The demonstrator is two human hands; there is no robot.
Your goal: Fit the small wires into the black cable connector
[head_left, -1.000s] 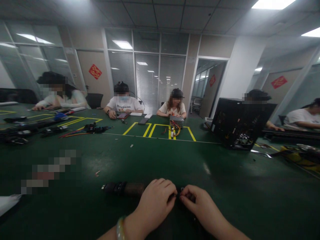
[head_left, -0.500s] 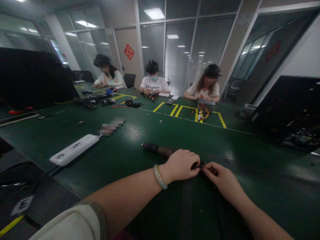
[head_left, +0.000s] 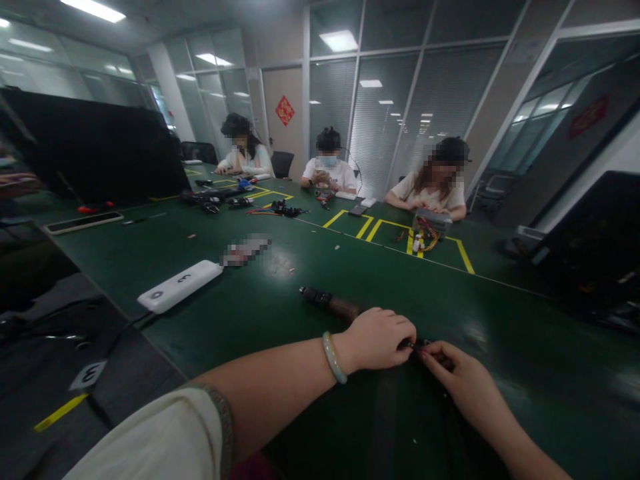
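Note:
Close together over the green table, both my hands pinch at a small dark piece (head_left: 414,345) with a shiny spot; its kind is too small and dark to make out. My left hand (head_left: 383,339) is closed, palm down, a pale bangle (head_left: 334,358) on its wrist. With thumb and fingertips together, my right hand (head_left: 460,370) meets it from the right. Behind the left hand lies a dark cylindrical tool (head_left: 330,303) with a silver tip, like an electric screwdriver; the hand hides its rear end.
A white power bank (head_left: 181,285) marked 3 lies to the left, its cable running off the edge. Black monitors (head_left: 100,150) stand at both sides. Across the table (head_left: 240,327), three people sit with wires, a grey box (head_left: 434,223) and yellow tape outlines (head_left: 465,257).
The view has swung left, so everything sits further right in the picture. My hands keep the same pinch on the dark piece. The middle person's hands have risen nearer the chest.

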